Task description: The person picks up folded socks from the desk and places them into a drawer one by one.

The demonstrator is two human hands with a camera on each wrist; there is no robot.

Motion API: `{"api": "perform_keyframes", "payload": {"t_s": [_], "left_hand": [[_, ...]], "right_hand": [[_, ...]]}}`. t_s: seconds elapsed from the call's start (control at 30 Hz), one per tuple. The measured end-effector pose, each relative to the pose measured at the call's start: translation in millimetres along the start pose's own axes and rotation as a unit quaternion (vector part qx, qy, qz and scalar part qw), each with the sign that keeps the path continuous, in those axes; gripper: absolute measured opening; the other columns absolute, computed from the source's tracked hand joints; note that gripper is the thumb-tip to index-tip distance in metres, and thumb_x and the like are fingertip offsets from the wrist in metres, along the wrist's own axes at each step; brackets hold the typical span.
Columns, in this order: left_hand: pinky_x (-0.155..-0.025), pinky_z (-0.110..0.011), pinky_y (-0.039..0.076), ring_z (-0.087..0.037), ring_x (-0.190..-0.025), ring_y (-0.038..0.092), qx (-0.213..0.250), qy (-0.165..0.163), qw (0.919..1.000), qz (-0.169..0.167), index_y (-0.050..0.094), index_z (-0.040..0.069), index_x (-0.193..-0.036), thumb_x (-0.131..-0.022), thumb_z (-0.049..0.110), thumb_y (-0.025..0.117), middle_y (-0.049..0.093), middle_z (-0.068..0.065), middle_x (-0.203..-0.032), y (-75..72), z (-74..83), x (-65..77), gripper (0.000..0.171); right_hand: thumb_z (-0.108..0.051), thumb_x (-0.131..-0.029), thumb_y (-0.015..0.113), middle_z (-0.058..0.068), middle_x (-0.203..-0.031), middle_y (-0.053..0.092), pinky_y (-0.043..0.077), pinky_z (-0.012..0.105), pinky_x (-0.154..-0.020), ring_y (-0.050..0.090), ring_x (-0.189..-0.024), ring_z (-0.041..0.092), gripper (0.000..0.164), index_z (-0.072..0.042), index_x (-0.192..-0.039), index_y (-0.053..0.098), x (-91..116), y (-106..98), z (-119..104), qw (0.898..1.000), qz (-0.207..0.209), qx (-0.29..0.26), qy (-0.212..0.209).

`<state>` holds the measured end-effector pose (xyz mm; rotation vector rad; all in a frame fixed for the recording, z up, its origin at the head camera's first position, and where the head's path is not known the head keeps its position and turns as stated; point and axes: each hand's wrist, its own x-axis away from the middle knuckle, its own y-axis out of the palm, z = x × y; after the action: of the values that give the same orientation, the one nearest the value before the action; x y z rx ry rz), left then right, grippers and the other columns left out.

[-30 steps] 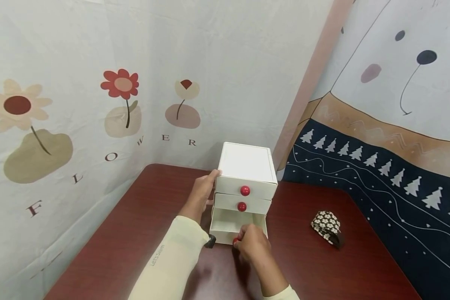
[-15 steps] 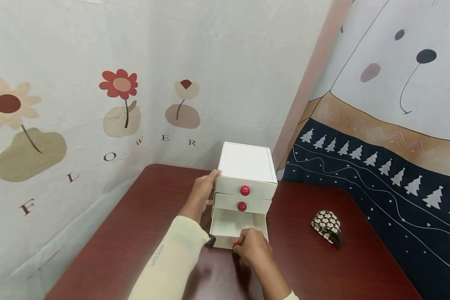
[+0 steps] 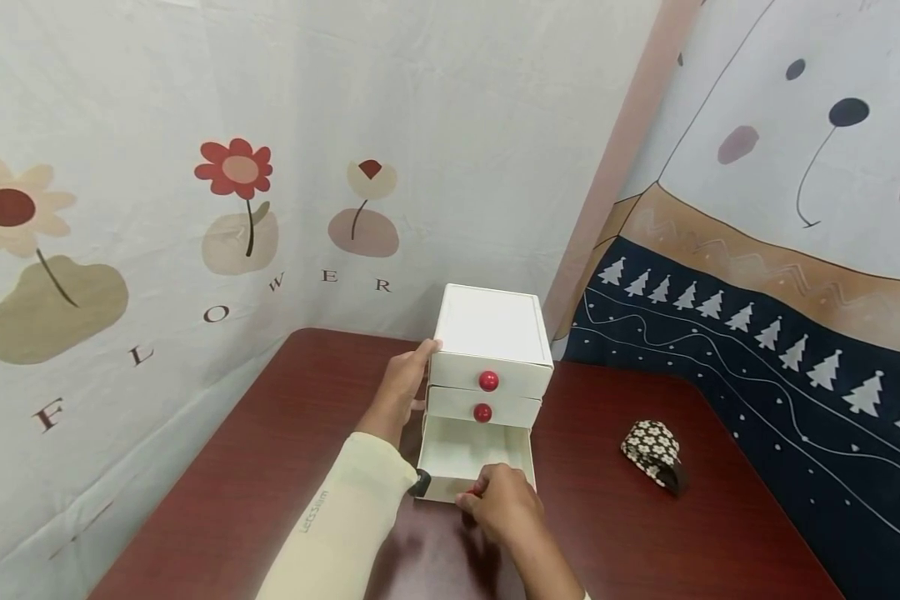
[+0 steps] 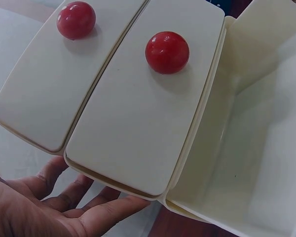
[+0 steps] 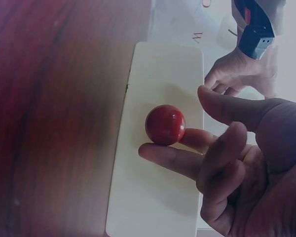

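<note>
A white mini drawer unit [image 3: 492, 325] with red ball knobs stands on the table. Its bottom drawer [image 3: 438, 487] is pulled out, while the upper two are closed. My left hand [image 3: 403, 379] rests against the unit's left side, thumb at the top front edge; the left wrist view shows its fingers [image 4: 106, 215] spread along the side. At the bottom drawer's front is my right hand [image 3: 506, 500]. In the right wrist view two fingers [image 5: 172, 160] touch the red knob [image 5: 165, 124], and the thumb [image 5: 227, 106] is lifted away from it.
A small black-and-white floral cap [image 3: 651, 450] with a dark brim lies to the right on the reddish-brown table [image 3: 285, 450]. Behind hang a flower-printed curtain [image 3: 300, 150] and a navy cloth with trees [image 3: 720, 367]. A black device [image 3: 420, 483] sits on the left wrist.
The bottom drawer has slid slightly farther out toward me along with my right hand. My right thumb has come off the knob. My left hand has stayed on the unit's side.
</note>
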<state>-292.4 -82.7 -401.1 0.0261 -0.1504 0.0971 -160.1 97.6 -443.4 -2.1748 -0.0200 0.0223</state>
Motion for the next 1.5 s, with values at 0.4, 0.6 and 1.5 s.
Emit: {"api": "perform_keyframes", "payload": {"t_s": [0.4, 0.6, 1.5], "left_hand": [[-0.116, -0.075, 0.046, -0.037, -0.152, 0.050, -0.004, 0.002, 1.0000, -0.005, 0.066, 0.006, -0.145, -0.099, 0.059, 0.061, 0.058, -0.016, -0.159, -1.2, -0.9, 1.0, 0.069], [-0.116, -0.075, 0.046, -0.036, -0.151, 0.051, -0.003, -0.001, 1.0000, -0.005, 0.066, 0.006, -0.144, -0.099, 0.059, 0.061, 0.060, -0.016, -0.157, -1.3, -1.1, 0.5, 0.069], [-0.116, -0.075, 0.046, -0.036, -0.146, 0.056, 0.009, -0.002, 1.0000, -0.003, 0.068, 0.005, -0.142, -0.099, 0.057, 0.062, 0.064, -0.018, -0.152, 0.2, 0.5, 1.9, 0.067]], "right_hand": [[-0.040, -0.085, 0.093, 0.000, -0.084, 0.078, 0.053, 0.045, -0.067, 0.069, -0.077, 0.020, 0.021, -0.023, -0.078, 0.081, 10, -7, -3, 0.998, 0.043, 0.044, 0.019], [-0.041, -0.088, 0.090, 0.000, -0.082, 0.077, 0.049, 0.044, -0.060, 0.067, -0.074, 0.021, 0.025, -0.020, -0.079, 0.080, 6, -28, 8, 0.997, 0.051, 0.053, 0.032], [-0.037, -0.105, 0.068, 0.026, -0.117, 0.070, 0.055, 0.057, -0.073, 0.068, -0.097, 0.042, 0.040, -0.001, -0.122, 0.071, -20, -97, 99, 0.980, 0.159, 0.023, 0.121]]}}
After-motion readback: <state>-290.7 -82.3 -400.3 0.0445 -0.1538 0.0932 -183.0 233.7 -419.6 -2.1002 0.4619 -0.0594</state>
